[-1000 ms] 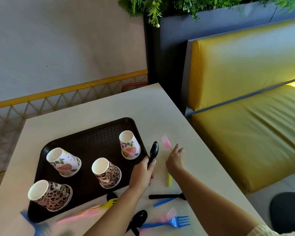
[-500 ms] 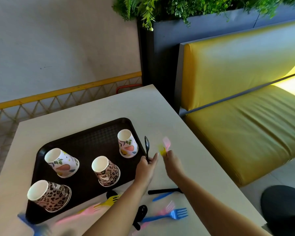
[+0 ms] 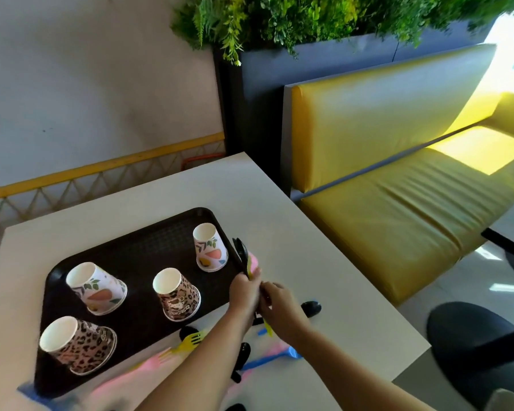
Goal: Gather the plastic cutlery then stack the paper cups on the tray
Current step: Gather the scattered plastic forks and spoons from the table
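A black tray [image 3: 131, 253] on the white table carries several upside-down paper cups: two floral ones [image 3: 209, 247] [image 3: 97, 287] and two leopard-print ones [image 3: 175, 295] [image 3: 76, 345]. At the tray's right edge my left hand [image 3: 245, 289] grips a black spoon [image 3: 240, 250] upright. My right hand [image 3: 279, 305] touches the left one and pinches a yellow piece [image 3: 268, 328] and a pink piece [image 3: 252, 261] of cutlery against the spoon. Loose on the table lie a black spoon [image 3: 310, 308], a yellow fork [image 3: 190, 341], a pink fork [image 3: 149, 363], a blue fork [image 3: 276, 355] and another black spoon [image 3: 244, 355].
A yellow padded bench [image 3: 398, 203] runs along the table's right side, with a grey planter of green plants [image 3: 279, 19] behind it. A dark round seat [image 3: 472, 345] sits at the lower right. A blue piece [image 3: 27, 391] lies by the tray's near left corner.
My right hand lifted the pink and yellow cutlery off the table and brought it against the black spoon in my left hand. Both hands now meet at the tray's right edge.
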`<state>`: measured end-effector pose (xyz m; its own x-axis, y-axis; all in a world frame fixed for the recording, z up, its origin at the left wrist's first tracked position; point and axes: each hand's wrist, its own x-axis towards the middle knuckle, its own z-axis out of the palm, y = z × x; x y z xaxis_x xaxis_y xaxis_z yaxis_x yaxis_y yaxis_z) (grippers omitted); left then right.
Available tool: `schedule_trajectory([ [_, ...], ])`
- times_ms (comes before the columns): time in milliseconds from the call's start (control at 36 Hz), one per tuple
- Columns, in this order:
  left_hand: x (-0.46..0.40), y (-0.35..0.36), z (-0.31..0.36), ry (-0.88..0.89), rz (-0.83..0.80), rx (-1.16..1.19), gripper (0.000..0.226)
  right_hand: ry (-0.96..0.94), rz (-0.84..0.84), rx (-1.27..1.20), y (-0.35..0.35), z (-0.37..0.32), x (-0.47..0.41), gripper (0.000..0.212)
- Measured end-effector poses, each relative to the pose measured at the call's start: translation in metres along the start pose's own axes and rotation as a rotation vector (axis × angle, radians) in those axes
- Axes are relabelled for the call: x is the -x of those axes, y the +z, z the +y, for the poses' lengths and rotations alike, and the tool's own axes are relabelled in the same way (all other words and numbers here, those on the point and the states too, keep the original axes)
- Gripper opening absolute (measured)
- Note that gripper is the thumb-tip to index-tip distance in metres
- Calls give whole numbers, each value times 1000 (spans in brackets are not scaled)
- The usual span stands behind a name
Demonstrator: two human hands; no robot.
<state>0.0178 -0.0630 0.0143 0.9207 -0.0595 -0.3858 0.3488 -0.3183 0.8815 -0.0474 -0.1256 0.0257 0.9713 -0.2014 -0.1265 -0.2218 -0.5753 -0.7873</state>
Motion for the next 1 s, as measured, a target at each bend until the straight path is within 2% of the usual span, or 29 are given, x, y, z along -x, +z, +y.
schedule_trajectory([
  [83,1,-5,3,30,7,16,35,113,38,5,-8,12,6,21],
  [139,1,-10,3,36,1,85,37,243,80,-34,-13,22,5,14],
  [250,0,-20,-3,50,-27,83,34,480,-5,-20,-21,41,2,19],
  [306,2,-24,-7,63,-78,78,30,515,-27,-19,-22,45,1,26],
  [361,6,-27,-13,66,-127,83,27,541,-18,-13,-22,43,-2,22],
  [417,10,-30,-18,71,-159,88,27,548,20,-18,-20,42,-8,11],
  [472,12,-33,-23,97,-185,51,30,559,76,-23,-16,40,-16,9],
  [528,15,-37,-27,126,-201,16,31,555,108,18,-11,41,-27,21],
  [583,16,-40,-29,140,-210,-4,30,564,138,45,-7,42,-35,45],
  [639,17,-44,-32,144,-220,-5,28,553,157,47,-2,43,-40,56],
  [694,16,-48,-35,143,-228,-11,26,540,173,52,3,42,-43,53],
  [778,14,-55,-40,135,-238,-34,28,546,290,33,12,47,-49,40],
  [917,13,-64,-41,138,-216,-23,26,461,287,227,17,54,-55,58],
  [1000,11,-67,-38,144,-189,-25,23,440,266,231,19,50,-52,50],
])
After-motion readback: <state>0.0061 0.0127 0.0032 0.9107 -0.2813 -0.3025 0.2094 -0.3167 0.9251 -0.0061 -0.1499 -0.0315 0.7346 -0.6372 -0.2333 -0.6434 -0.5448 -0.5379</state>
